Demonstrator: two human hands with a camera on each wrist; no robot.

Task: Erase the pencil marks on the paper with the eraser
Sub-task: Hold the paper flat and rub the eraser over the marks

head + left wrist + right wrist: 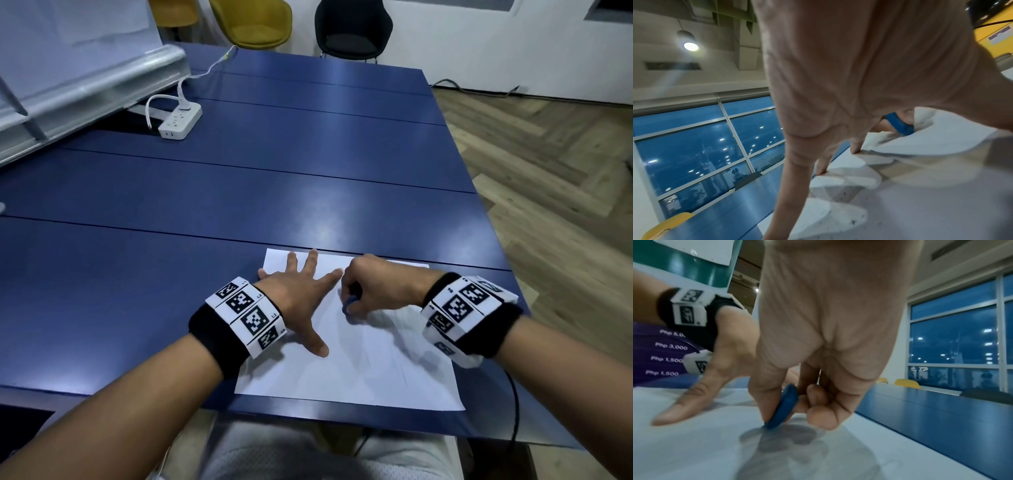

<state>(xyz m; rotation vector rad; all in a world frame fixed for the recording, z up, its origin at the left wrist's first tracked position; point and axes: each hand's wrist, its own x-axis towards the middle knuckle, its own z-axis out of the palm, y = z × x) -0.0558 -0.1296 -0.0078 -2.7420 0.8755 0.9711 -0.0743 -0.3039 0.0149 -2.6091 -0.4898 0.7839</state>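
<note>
A white sheet of paper (359,359) lies near the front edge of the blue table (239,192). My left hand (301,291) presses flat on the sheet's left part, fingers spread and straight. My right hand (370,291) pinches a flat round blue eraser (349,306) between thumb and fingers, its lower edge touching the paper just right of the left index finger. The right wrist view shows the eraser (783,407) tilted on edge against the sheet (694,451). Under the left palm, the left wrist view catches the eraser (900,124) on the paper (920,203). Faint pencil lines (404,370) show on the sheet's right part.
A white power strip (180,121) with cables sits at the table's far left beside a grey board frame (85,89). A yellow chair (255,22) and a black chair (352,29) stand behind the table. A black cable (513,404) hangs off the front right edge.
</note>
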